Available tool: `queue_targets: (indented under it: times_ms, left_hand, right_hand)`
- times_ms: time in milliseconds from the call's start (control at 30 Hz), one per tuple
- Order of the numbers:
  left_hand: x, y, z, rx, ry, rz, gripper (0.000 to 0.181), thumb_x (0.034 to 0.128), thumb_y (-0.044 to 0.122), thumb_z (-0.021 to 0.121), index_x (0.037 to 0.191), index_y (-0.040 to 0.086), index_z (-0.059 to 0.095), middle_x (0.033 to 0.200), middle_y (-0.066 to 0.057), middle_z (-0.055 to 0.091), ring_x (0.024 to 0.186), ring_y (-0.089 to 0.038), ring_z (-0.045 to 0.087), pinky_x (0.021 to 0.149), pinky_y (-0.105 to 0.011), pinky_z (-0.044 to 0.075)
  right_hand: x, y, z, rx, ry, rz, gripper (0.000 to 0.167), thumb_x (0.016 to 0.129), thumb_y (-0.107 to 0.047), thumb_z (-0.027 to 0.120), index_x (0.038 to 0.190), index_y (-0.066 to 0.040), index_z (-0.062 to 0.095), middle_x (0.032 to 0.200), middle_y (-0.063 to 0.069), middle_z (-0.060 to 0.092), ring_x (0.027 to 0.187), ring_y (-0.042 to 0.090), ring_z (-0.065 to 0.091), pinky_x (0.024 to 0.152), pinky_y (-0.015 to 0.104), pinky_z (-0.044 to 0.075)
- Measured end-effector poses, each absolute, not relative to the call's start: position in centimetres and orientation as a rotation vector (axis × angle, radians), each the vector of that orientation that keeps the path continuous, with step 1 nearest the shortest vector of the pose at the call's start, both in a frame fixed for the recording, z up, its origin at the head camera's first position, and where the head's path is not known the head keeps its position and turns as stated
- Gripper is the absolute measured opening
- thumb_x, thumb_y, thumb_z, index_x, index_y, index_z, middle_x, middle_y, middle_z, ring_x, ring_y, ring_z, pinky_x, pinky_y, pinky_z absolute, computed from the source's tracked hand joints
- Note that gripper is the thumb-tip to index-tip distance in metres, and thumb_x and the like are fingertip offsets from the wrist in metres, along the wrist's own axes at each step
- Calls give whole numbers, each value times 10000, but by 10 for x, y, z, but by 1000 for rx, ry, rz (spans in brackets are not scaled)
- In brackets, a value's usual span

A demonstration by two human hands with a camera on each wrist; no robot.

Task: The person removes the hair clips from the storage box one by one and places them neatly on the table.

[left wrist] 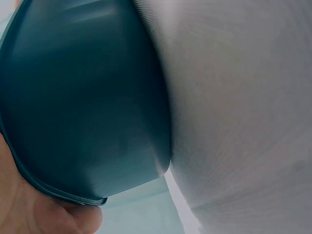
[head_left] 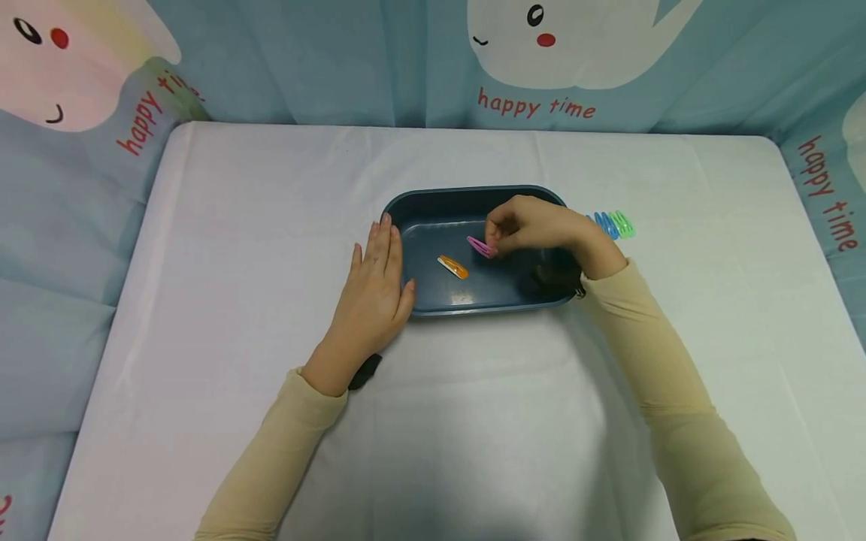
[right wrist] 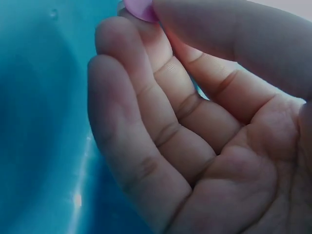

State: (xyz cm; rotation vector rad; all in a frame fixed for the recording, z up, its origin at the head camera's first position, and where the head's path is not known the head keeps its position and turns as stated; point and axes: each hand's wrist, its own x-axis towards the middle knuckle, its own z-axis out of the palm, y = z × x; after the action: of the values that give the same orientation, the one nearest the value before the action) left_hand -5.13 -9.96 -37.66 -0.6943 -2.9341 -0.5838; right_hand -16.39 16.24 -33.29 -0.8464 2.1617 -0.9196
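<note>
A dark blue tray (head_left: pixel 476 306) stands in the middle of the table, its outer wall filling much of the left wrist view. My left hand (head_left: pixel 374 293) rests with straight fingers along the tray's left rim. Over the tray's inside, my right hand (head_left: pixel 537 224) pinches a pink hair clip (head_left: pixel 479 246) by one end between thumb and fingers. In the right wrist view only a bit of the pink clip (right wrist: pixel 141 9) shows at the fingertips. An orange hair clip (head_left: pixel 452 267) lies on the tray floor, left of and below the pink one.
Blue hair clips (head_left: pixel 604 225) and green hair clips (head_left: pixel 622 224) lie on the white-covered table (head_left: pixel 223 315), right of the tray, partly behind my right wrist. A light blue curtain (head_left: pixel 325 60) with printed figures hangs round the table's far and side edges.
</note>
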Motion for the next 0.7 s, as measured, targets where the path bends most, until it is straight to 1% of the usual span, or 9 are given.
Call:
queue_targets:
  times_ms: [233,467,700]
  left_hand:
    - [-51,-101,-377,-708,-2930,-584,659,974,235,404,1442,-134,121,1546,-236,-4,1425,-352,23,1078,-583,139]
    - [-52,-100,-378,-701,-2922,-575,657,974,234,411,1442,-133,132,1547,-235,14,1421,-362,60,1079,-581,139]
    - [-52,-100,-378,-693,-2927,-573,660,974,234,412,1444,-130,127,1548,-230,12,1423,-357,57,1082,-576,136]
  right_hand:
    - [-153,177,-324,-813,2208,-982,66,866,15,599,811,-14,622,804,70,634,758,260,631,706,274,503]
    - [-145,190,-317,-748,2211,-1061,71,859,47,571,816,6,610,805,93,631,762,342,611,716,269,500]
    - [-141,201,-315,-727,2218,-1104,71,863,42,566,812,10,604,794,98,605,738,317,595,701,267,484]
